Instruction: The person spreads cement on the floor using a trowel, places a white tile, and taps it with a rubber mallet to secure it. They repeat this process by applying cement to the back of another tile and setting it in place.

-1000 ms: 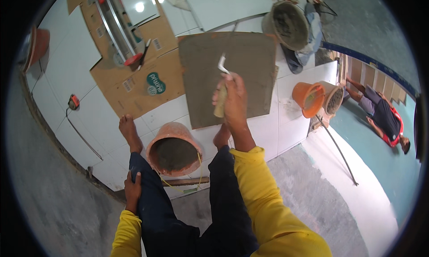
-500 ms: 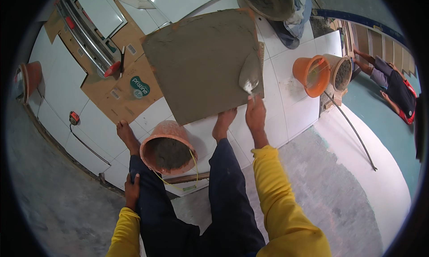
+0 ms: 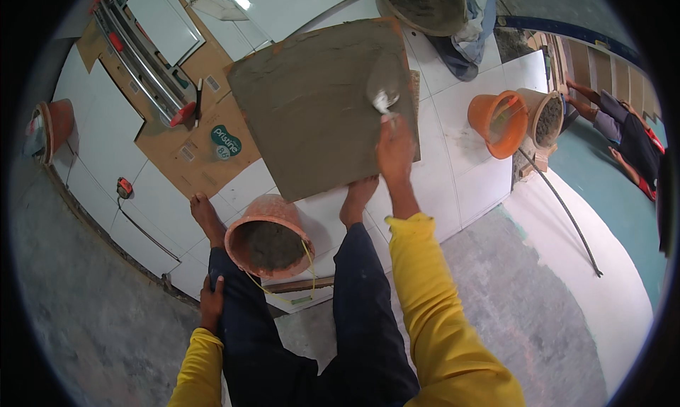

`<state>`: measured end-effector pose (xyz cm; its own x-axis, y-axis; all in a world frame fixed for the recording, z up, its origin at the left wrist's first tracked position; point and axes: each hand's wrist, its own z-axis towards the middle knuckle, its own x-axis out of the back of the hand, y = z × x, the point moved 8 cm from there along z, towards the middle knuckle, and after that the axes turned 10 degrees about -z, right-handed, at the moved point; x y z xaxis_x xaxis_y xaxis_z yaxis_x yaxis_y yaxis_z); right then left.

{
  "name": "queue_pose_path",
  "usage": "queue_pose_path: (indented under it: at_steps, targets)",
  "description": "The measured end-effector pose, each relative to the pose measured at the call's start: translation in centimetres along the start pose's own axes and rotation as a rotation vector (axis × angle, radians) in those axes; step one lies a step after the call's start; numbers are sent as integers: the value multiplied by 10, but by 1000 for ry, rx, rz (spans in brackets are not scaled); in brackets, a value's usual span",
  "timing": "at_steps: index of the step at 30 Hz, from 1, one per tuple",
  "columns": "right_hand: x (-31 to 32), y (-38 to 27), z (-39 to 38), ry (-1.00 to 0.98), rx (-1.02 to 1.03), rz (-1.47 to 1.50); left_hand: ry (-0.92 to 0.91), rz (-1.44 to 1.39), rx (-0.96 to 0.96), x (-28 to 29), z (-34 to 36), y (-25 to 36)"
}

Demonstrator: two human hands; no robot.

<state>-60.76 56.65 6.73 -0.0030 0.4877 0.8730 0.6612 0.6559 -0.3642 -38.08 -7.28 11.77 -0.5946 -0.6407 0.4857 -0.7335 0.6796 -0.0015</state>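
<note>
My right hand (image 3: 395, 152) is closed round the handle of a trowel (image 3: 383, 83), slightly blurred. The trowel's blade lies over a large square tile (image 3: 312, 113) whose upward face is coated with grey-brown wet mortar. Some orange tile shows along the edges. Resting on my left leg near the knee, my left hand (image 3: 211, 302) holds nothing; its thumb lies apart and its other fingers are partly hidden. Between my feet a reddish bucket (image 3: 263, 210) leans toward me with grey mortar inside and a yellow cord at its rim.
White tiles (image 3: 453, 156) surround the work. Left lie cardboard (image 3: 195, 148), a long tile cutter (image 3: 142, 64) and a tape measure (image 3: 125, 188). A mortar basin (image 3: 460, 10) stands far off. An orange bucket (image 3: 482, 120) stands right, near a thin rod (image 3: 567, 212) and another person (image 3: 630, 134).
My right hand and the trowel have moved up and slightly left across the mortar. My left hand stays on my leg. At the right, the other person's arm has shifted.
</note>
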Motion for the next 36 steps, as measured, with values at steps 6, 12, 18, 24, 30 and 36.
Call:
queue_pose_path:
  at_steps: [6, 12, 18, 24, 30, 36]
  targets:
    - [-2, 25, -21, -39, -2, -154, -3, 17, 5, 0, -2, 5]
    - [51, 19, -15, -33, -190, 270, -3, 4, 42, 2, -6, 6]
    - [106, -3, 166, -134, -86, 501, -73, 82, -144, 3, 18, 78]
    - [75, 113, 106, -163, -273, 169, -46, -882, -29, -35, 104, 205]
    - [-1, 154, 67, -460, -242, 323, -350, -1238, -186, -70, 122, 362]
    - [-12, 142, 71, -610, -357, 424, -506, -1296, -226, -83, 113, 410]
